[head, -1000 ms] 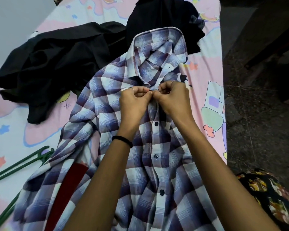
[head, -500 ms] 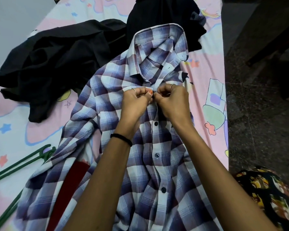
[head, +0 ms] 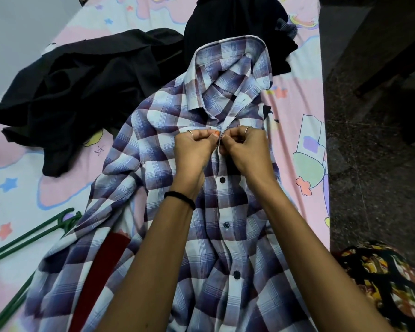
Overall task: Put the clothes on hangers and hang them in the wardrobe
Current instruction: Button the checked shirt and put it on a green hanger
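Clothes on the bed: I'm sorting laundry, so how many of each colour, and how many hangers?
Checked shirts: 1
Black garments: 2, if the heaps are separate
Red cloth: 1
Green hangers: 2
Total: 6

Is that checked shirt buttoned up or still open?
Mostly buttoned: the plaid shirt shows three fastened buttons; both hands pinch its placket near the open collar.

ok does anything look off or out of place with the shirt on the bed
Mildly. The blue-and-white checked shirt lies rumpled, its collar propped up on a heap of black clothes. A dark red strip shows at its left side; what it is cannot be told.
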A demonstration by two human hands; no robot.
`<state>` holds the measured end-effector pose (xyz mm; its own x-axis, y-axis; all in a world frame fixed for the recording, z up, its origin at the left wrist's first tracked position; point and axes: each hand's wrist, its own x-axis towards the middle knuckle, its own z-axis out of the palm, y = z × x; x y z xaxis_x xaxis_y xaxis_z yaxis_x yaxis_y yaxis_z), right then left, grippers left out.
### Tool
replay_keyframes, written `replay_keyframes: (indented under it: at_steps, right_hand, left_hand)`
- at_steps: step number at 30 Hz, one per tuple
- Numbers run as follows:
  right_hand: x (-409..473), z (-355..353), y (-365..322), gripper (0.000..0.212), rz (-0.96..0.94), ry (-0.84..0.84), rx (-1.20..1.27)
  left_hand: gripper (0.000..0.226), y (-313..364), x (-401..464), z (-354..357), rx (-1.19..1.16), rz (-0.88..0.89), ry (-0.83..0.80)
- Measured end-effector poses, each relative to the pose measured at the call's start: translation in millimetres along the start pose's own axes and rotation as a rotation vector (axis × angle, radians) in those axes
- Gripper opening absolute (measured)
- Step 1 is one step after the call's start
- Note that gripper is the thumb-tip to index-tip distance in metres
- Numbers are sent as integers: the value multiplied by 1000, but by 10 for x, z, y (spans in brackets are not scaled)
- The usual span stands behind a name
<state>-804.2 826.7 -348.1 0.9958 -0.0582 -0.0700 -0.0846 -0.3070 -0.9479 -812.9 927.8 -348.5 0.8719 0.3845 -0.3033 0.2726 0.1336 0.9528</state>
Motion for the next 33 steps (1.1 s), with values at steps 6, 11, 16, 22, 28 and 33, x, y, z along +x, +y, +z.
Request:
replay_keyframes:
  at_steps: [6,11,16,22,28,33]
  right_hand:
    - [52,16,-8,18,53,-7,-89]
    - [9,0,-46,20,2,40,-204]
    - [-147,20,-35,19,-113,119,-232]
    - [-194,44,12,10,-127,158,-99]
    - [-140,-18,28,19,151,10,416]
    - [-42,-179,-97,14,483,-180,869]
  left_hand:
    - [16,-4,-18,24,55,-5,-7]
    - [27,2,-74,72,68,-39,-27]
    - [15,11,-76,109,46,-18,41]
    - [20,-44,-92,152,14,41,109]
    - [6,-12,-97,111,-131,-15,-10]
    - [4,48,-84,25,-275,-70,-153]
